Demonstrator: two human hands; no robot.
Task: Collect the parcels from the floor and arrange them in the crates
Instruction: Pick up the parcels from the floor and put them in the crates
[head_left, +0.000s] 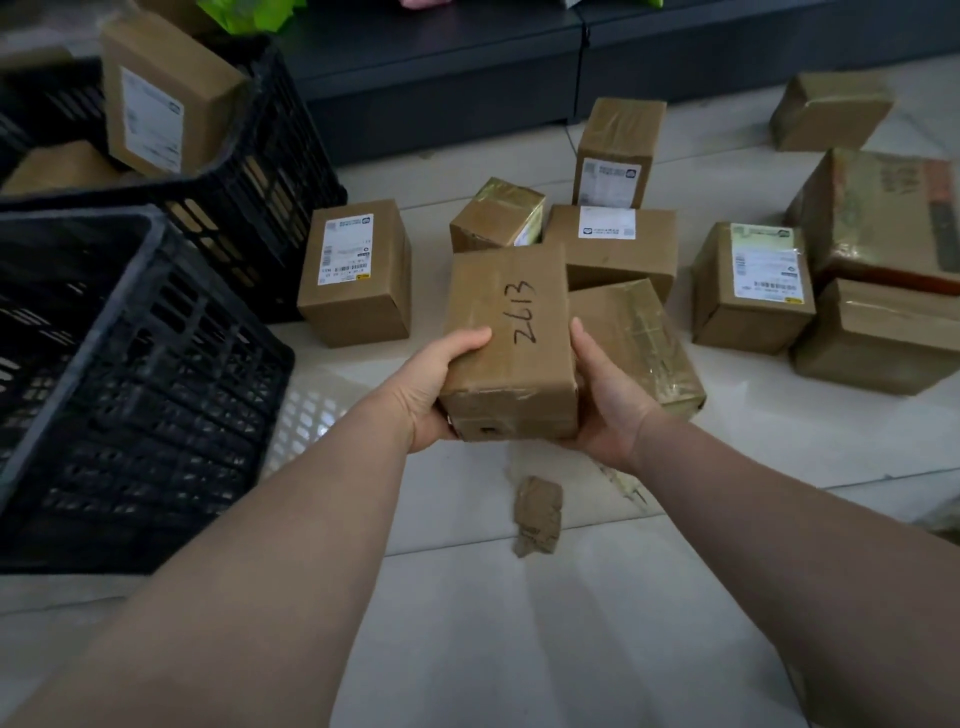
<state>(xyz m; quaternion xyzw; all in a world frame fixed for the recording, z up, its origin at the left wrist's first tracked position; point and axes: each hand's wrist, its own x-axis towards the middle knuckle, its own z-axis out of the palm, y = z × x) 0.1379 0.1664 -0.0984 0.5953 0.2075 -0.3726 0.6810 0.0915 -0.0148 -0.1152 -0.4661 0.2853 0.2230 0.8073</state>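
A brown cardboard parcel (511, 338) with "2613" handwritten on top is lifted above the floor in the middle of the view. My left hand (436, 389) grips its left side with the thumb on top. My right hand (605, 395) grips its right side the same way. Several more taped parcels lie on the tiled floor behind it, among them a labelled box (356, 273) to the left and a labelled box (753, 286) to the right. Two black plastic crates stand at the left: the near crate (156, 374) and the far crate (270, 171), which holds a labelled parcel (166, 93).
A torn scrap of brown cardboard (537, 514) lies on the floor below the held parcel. A dark low shelf base (467, 62) runs along the back. Larger taped boxes (878, 223) are stacked at the right edge.
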